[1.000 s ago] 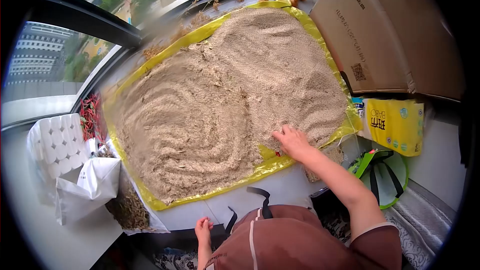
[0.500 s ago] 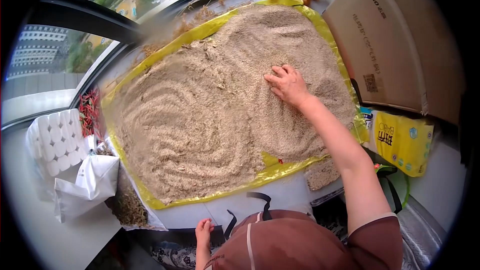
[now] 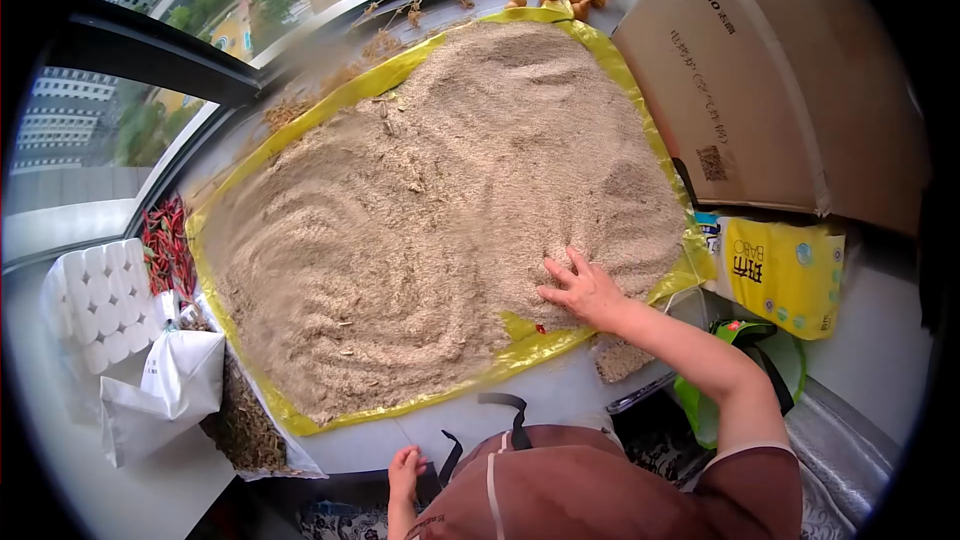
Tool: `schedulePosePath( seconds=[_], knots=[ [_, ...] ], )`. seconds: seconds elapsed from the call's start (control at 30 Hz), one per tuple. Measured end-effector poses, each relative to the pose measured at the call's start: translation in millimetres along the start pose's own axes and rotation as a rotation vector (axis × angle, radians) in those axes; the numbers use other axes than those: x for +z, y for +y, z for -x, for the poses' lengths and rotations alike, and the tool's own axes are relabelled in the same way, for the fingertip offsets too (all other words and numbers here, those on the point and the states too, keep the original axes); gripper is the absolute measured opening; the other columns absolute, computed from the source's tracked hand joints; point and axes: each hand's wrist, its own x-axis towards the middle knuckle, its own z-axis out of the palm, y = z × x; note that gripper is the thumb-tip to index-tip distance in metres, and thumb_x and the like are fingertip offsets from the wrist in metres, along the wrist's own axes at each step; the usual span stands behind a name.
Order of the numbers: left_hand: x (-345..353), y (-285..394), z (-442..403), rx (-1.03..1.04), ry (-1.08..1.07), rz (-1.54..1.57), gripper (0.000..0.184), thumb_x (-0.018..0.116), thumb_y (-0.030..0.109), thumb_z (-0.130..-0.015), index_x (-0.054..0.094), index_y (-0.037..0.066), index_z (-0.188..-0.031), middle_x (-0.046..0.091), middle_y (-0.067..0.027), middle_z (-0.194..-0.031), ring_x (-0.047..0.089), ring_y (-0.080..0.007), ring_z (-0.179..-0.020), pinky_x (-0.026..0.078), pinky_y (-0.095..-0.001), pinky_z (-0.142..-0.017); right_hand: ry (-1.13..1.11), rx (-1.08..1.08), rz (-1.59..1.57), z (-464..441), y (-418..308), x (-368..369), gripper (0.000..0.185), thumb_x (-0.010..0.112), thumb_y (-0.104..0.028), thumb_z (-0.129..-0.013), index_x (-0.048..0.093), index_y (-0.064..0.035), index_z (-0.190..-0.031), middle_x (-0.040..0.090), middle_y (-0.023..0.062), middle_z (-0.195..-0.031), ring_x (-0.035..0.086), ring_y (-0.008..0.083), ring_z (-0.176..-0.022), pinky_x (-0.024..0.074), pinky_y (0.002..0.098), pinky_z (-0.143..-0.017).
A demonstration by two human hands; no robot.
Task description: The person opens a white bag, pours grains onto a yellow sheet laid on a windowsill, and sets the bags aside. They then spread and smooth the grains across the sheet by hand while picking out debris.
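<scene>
While spread wide at the near right of the grain (image 3: pixel 440 220), gripping nothing visible: right hand (image 3: pixel 588 294), fingers pointing up-left. Loosely curled, contents impossible to tell: left hand (image 3: pixel 405 468), apart from the grain. Under the grain, a yellow sheet (image 3: pixel 525 351); for both, a long axis slanting from lower left to upper right. Outward: red chillies (image 3: pixel 168 250) left, cardboard box (image 3: pixel 750 90) right.

Room opens above the grain (image 3: pixel 440 240), a carton (image 3: pixel 770 90) walling its right.
</scene>
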Motion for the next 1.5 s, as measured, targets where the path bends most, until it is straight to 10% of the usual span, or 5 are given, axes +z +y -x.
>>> schedulePosePath(
  seconds=[0.23,0.77,1.2,1.5],
  knots=[
    [-2.6,1.1,-2.7,0.002,0.013,-0.008,0.018,0.052,0.015,-0.092,0.059,0.006,-0.107,0.062,-0.004,-0.099,0.062,-0.0126,-0.079,0.051,-0.023,-0.066,0.164,-0.211,0.187,-23.8,17.0,7.4,0.039,0.048,-0.015,-0.084,0.055,-0.0302,-0.119,0.04,0.0037,-0.138,0.034,0.0275,-0.13,0.0381,0.0397,-0.09],
    [3.4,8.5,-7.0,0.011,-0.015,-0.022,0.018,0.053,0.015,-0.092,0.058,0.004,-0.106,0.062,-0.0054,-0.099,0.061,-0.0138,-0.079,0.051,-0.0233,-0.065,0.44,0.84,-0.5,-56.9,94.4,-51.3,0.072,0.069,-0.031,-0.078,0.033,-0.0135,-0.138,0.034,0.0196,-0.134,0.037,0.036,-0.123,0.0406,0.0432,-0.097],
    [-15.9,-6.3,-16.2,0.0,-0.069,-0.066,0.017,0.051,0.016,-0.093,0.055,0.004,-0.105,0.06,-0.0048,-0.1,0.059,-0.0137,-0.081,0.052,-0.0265,-0.066,0.278,0.173,0.006,-57.0,29.2,-33.6,0.053,0.071,-0.034,-0.074,0.052,-0.0293,-0.123,0.035,0.0104,-0.139,0.024,0.0397,-0.132,0.0251,0.0568,-0.106],
    [0.8,27.4,-0.9,-0.027,-0.024,-0.043,0.019,0.051,0.018,-0.093,0.055,0.005,-0.106,0.059,-0.0038,-0.101,0.059,-0.0142,-0.086,0.052,-0.0278,-0.069,0.293,0.488,-0.101,-22.5,87.4,-44.3,0.043,0.071,-0.025,-0.076,0.057,-0.0248,-0.117,0.034,0.0125,-0.141,0.023,0.0417,-0.132,0.021,0.0585,-0.107]
  ],
)
